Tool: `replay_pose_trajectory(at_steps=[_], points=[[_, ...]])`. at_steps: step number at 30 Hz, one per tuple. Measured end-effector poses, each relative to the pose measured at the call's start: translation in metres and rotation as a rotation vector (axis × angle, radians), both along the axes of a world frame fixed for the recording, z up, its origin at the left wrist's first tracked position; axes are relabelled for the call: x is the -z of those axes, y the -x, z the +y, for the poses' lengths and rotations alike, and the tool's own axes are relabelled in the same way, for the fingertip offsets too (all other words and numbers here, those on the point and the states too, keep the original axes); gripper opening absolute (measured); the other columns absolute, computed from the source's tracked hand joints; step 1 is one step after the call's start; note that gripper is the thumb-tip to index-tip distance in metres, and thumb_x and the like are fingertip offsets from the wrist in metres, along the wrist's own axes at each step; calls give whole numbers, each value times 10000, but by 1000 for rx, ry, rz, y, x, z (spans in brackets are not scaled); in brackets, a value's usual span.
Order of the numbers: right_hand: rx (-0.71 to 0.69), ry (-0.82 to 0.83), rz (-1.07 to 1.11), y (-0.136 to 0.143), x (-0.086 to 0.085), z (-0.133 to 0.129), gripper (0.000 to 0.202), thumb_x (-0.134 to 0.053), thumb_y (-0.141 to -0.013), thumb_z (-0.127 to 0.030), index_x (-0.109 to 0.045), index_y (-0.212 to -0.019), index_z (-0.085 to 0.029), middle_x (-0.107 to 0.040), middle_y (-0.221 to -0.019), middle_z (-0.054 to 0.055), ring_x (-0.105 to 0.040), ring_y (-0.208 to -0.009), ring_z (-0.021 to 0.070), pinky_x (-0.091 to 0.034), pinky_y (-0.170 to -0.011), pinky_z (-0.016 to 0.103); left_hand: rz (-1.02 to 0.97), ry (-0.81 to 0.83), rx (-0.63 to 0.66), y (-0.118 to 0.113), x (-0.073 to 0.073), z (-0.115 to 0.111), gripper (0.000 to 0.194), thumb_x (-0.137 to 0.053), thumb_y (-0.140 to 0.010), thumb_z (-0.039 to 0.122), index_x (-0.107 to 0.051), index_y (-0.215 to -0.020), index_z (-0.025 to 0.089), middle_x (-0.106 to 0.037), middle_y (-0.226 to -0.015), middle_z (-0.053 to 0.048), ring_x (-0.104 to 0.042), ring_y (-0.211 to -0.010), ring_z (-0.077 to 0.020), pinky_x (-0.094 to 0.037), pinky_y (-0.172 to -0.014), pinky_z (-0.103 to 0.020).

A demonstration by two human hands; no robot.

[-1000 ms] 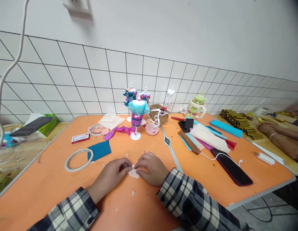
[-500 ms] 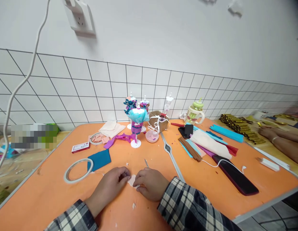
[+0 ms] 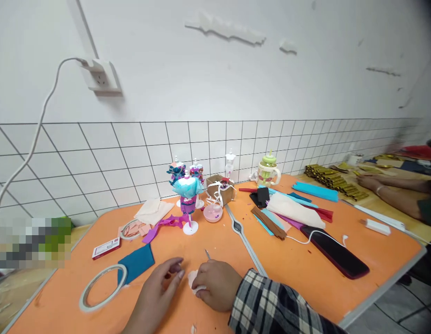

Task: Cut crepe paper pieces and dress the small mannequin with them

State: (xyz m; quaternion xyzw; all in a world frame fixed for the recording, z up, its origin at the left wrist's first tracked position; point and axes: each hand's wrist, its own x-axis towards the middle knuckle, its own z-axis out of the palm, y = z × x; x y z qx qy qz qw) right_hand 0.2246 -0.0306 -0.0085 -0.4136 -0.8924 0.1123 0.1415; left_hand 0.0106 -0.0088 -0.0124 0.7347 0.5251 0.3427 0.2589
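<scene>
My right hand (image 3: 218, 284) is closed on a small pale piece of paper (image 3: 192, 279) low on the orange table (image 3: 292, 283). A thin metal tip (image 3: 207, 253) sticks out above its knuckles; the rest is hidden. My left hand (image 3: 160, 290) is just left of the paper, not touching it, thumb and fingers apart with nothing between them. Ahead, a small white dress stand (image 3: 190, 227) carries a purple and light-blue paper dress (image 3: 188, 197). Beside its base lie a crumpled magenta strip (image 3: 170, 222) and a pink dish (image 3: 213, 213).
At left are a tape roll (image 3: 84, 297), a blue sheet (image 3: 137, 263) and a small box (image 3: 106, 248). Right are paper strips (image 3: 314, 191), a phone (image 3: 335, 253) and a cup (image 3: 269, 172). Another person's arms (image 3: 392, 190) rest at far right.
My left hand has come off the pale paper and moved slightly left, its fingers parting. My right hand stays on the paper. The camera view has tilted up and shifted.
</scene>
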Motion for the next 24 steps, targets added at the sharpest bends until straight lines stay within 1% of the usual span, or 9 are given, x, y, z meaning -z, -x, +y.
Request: replay_pose_trajectory(at_steps=[3, 5, 6, 9, 13, 16, 19, 21, 24], points=[[-3, -23, 12, 1, 0, 2, 235, -550, -875, -339, -698, -1034, -250, -687, -981, 20, -592, -880, 178, -427, -792, 301, -172, -6, -119, -8, -9, 28, 529, -478, -868, 501, -496, -1316, 220, -661, -1216, -111, -626, -1114, -262, -526, -882, -362], [-4, -31, 12, 1, 0, 4, 242, -544, -878, -330, -699, -1037, -234, -693, -1004, 19, -593, -893, 178, -429, -818, 302, -172, 2, -135, -17, -14, 54, 603, -463, -871, 508, -404, -1398, 219, -552, -1385, -118, -544, -1243, -256, -485, -966, -361], [0, -30, 5, 1, 0, 5, 245, -546, -875, -330, -700, -1036, -227, -696, -1011, 21, -592, -898, 181, -431, -825, 304, -122, 15, -141, -22, -14, 68, 604, -445, -874, 511, -410, -1398, 213, -523, -1419, -119, -516, -1276, -253, -456, -1003, -361], [32, -35, -38, -1, -4, 8, 254, -551, -869, -335, -710, -1023, -211, -703, -1001, 38, -585, -905, 197, -437, -842, 319, -68, 33, -134, -36, -8, 107, 580, -441, -863, 482, -496, -1332, 144, -542, -1394, -165, -477, -1310, -288, -394, -1057, -407], [90, -66, -78, -1, -9, 12, 270, -539, -875, -353, -716, -1008, -198, -703, -980, 60, -580, -918, 212, -441, -881, 339, -31, 1, -118, -49, 3, 142, 521, -456, -841, 470, -579, -1220, 135, -603, -1325, -171, -511, -1270, -330, -381, -1048, -452], [91, -61, -88, 1, -6, 15, 290, -546, -867, -387, -709, -1023, -205, -704, -995, 54, -585, -918, 214, -444, -907, 350, -11, -23, -77, -52, 6, 151, 460, -485, -822, 490, -649, -1078, 146, -716, -1135, -141, -639, -1082, -321, -476, -922, -406], [62, -75, -73, 2, -1, 18, 296, -553, -862, -388, -696, -1046, -205, -705, -1016, 43, -590, -913, 209, -423, -955, 360, 14, -35, -77, -51, 6, 149, 390, -488, -824, 484, -677, -953, 168, -764, -930, -89, -695, -886, -288, -519, -761, -348], [56, -86, -50, 2, 1, 18, 293, -555, -861, -375, -688, -1058, -204, -704, -1043, 39, -588, -934, 212, -412, -968, 365, 31, -36, -89, -48, 7, 143, 385, -467, -841, 477, -678, -936, 170, -765, -901, -74, -698, -841, -270, -514, -715, -322], [45, -71, -37, -1, 0, 18, 293, -554, -860, -350, -680, -1072, -191, -701, -1079, 44, -587, -946, 212, -407, -965, 366, 54, -32, -92, -43, 8, 133, 399, -444, -861, 461, -678, -1004, 170, -759, -982, -72, -694, -890, -253, -508, -755, -309]])
